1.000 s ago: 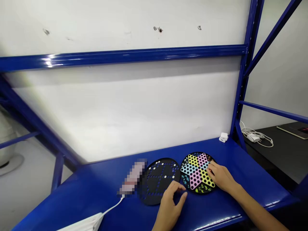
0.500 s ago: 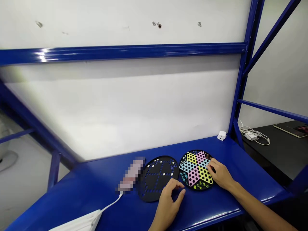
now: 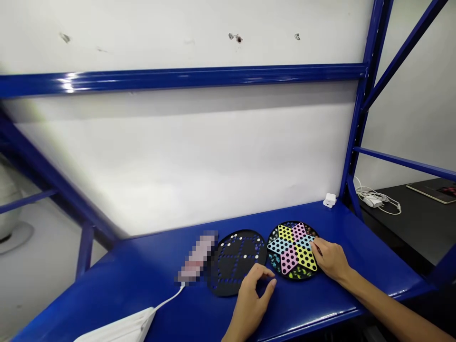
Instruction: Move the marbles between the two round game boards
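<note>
1. Two bare hands are at work at a glossy blue metal table, set apart from each other.
2. The right hand is at the right side of a round black game board bearing a six-pointed star in pink, yellow and pale blue, dotted with dark holes. Its fingertips are drawn together at the tip of the star's right pale blue point; the view is too small to tell whether they pinch anything.
3. Compared with half a second ago, those fingertips sit a little farther out along that point, so more of its pale blue shows.
4. The left hand has its thumb and fingers parted, with nothing visible between them. Its pose looks unchanged.
5. It is near the right front edge of a second round black board with rows of small holes, left of the star board. The white discs on it appear to match the earlier arrangement.
6. Small yellow-green pieces lie along the star board's near side, with blue-green pieces on its left.
7. A pixelated pink rectangular object lies left of both boards.
</note>
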Motion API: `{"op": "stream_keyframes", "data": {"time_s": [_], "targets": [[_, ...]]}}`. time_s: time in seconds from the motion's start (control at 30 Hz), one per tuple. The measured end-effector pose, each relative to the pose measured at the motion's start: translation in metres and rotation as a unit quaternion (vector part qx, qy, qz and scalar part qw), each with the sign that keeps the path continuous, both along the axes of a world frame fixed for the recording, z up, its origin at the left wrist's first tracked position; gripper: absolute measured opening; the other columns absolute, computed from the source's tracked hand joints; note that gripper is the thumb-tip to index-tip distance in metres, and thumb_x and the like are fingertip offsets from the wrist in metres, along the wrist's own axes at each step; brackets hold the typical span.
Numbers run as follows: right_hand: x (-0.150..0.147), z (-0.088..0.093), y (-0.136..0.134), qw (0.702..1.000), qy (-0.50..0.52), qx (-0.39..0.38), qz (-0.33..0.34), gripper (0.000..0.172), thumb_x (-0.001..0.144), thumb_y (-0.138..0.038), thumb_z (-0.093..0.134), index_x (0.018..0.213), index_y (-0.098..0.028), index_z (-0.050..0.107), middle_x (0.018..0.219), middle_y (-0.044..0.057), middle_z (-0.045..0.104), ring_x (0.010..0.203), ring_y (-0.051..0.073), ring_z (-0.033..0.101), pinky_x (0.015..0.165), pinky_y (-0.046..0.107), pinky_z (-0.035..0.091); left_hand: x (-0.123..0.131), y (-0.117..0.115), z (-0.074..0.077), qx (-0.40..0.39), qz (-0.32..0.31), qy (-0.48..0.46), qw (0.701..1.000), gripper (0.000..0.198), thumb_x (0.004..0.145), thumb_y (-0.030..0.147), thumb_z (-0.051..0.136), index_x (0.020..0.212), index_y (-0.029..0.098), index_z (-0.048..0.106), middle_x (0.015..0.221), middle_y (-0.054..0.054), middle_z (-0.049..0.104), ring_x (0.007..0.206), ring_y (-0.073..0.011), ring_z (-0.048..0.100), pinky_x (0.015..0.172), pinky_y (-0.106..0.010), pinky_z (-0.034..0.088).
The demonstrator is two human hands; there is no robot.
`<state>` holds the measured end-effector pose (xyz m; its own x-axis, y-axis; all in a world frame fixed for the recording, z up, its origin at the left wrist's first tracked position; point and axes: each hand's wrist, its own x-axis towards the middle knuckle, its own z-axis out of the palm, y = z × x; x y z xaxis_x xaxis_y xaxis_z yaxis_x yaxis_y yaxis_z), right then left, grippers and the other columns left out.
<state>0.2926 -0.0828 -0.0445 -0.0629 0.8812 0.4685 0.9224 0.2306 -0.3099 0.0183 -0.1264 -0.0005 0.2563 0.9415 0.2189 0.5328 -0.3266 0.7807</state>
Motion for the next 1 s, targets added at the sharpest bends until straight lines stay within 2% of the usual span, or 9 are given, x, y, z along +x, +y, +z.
{"op": "stream_keyframes", "data": {"time_s": [0.23, 0.37, 0.57, 0.77, 1.0], "targets": [[0.014, -0.004, 0.008, 0.998, 0.061, 0.007, 0.012, 0.037, 0.102, -0.036, 0.032, 0.071, -0.022, 0.047, 0.062, 0.002, 0.059, 0.054, 0.016, 0.052, 0.056, 0.028, 0.026, -0.001, 0.0, -0.001, 0.005, 0.0, -0.014, 1.0, 0.016, 0.091, 0.036, 0.055, 0.089, 0.022, 0.062, 0.092, -0.003, 0.065, 0.089, -0.0188, 0.06, 0.084, -0.03, 0.048], [0.02, -0.001, 0.014, 0.993, 0.107, 0.011, 0.041, 0.036, 0.101, -0.038, 0.033, 0.07, -0.023, 0.042, 0.058, -0.001, 0.052, 0.05, 0.014, 0.046, 0.054, 0.028, 0.027, 0.0, -0.001, -0.002, 0.009, 0.001, -0.02, 1.0, 0.017, 0.091, 0.037, 0.055, 0.089, 0.022, 0.062, 0.092, -0.003, 0.065, 0.089, -0.0192, 0.061, 0.083, -0.031, 0.049], [0.006, 0.012, 0.028, 0.971, 0.228, 0.043, 0.065, 0.038, 0.1, -0.041, 0.038, 0.066, -0.023, 0.035, 0.054, -0.005, 0.04, 0.048, 0.011, 0.038, 0.052, 0.026, 0.03, -0.001, -0.001, -0.006, 0.006, 0.002, -0.008, 1.0, 0.017, 0.092, 0.038, 0.054, 0.09, 0.023, 0.062, 0.093, -0.003, 0.065, 0.091, -0.0199, 0.06, 0.085, -0.032, 0.048], [-0.013, 0.015, 0.038, 0.97, 0.217, 0.02, 0.105, 0.04, 0.1, -0.041, 0.039, 0.064, -0.022, 0.036, 0.058, -0.003, 0.044, 0.053, 0.012, 0.041, 0.055, 0.026, 0.032, -0.002, -0.003, -0.004, -0.003, 0.005, 0.004, 1.0, 0.017, 0.092, 0.039, 0.054, 0.09, 0.024, 0.062, 0.095, -0.003, 0.065, 0.092, -0.0197, 0.06, 0.086, -0.033, 0.047], [0.016, 0.014, 0.024, 0.964, 0.26, 0.014, 0.059, 0.042, 0.099, -0.045, 0.04, 0.065, -0.021, 0.044, 0.064, -0.002, 0.047, 0.06, 0.014, 0.046, 0.06, 0.026, 0.037, -0.001, -0.001, -0.007, 0.001, 0.002, 0.008, 1.0, 0.018, 0.092, 0.039, 0.053, 0.089, 0.024, 0.062, 0.093, -0.003, 0.065, 0.091, -0.0196, 0.061, 0.088, -0.034, 0.047]]}}
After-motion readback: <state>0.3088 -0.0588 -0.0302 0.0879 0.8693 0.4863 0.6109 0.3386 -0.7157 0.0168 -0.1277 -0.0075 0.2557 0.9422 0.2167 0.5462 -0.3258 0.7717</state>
